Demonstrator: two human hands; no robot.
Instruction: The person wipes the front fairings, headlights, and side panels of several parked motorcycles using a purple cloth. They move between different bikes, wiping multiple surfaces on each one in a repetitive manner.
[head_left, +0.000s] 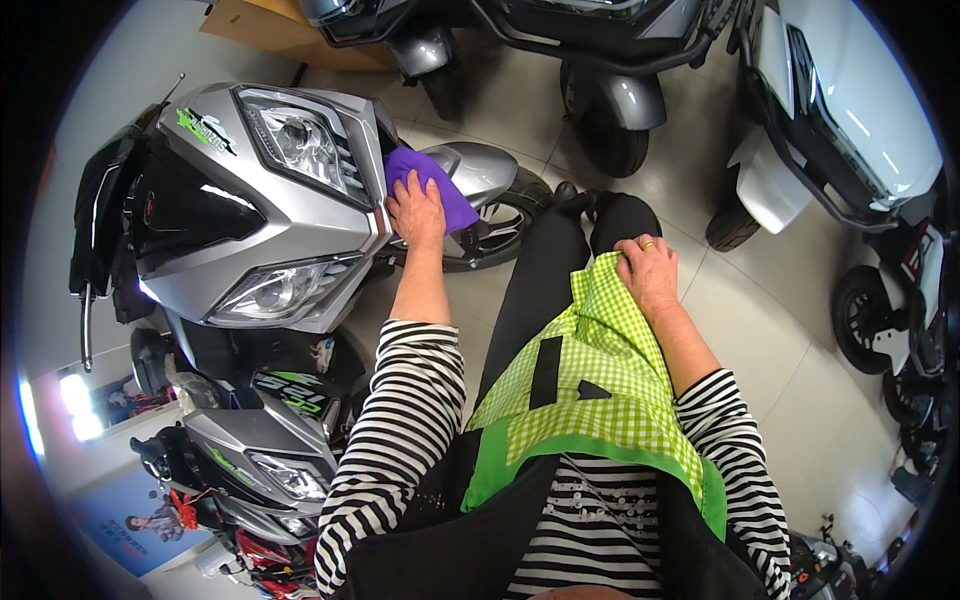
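Cloth (457, 208) part-hidden; white scooter (858, 110) cropped

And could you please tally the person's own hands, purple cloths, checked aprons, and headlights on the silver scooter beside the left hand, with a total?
Own hands: 2 (left hand, right hand)
Purple cloth: 1
Green-and-white checked apron: 1
Headlights on that silver scooter: 2 (upper headlight, lower headlight)
Total: 6
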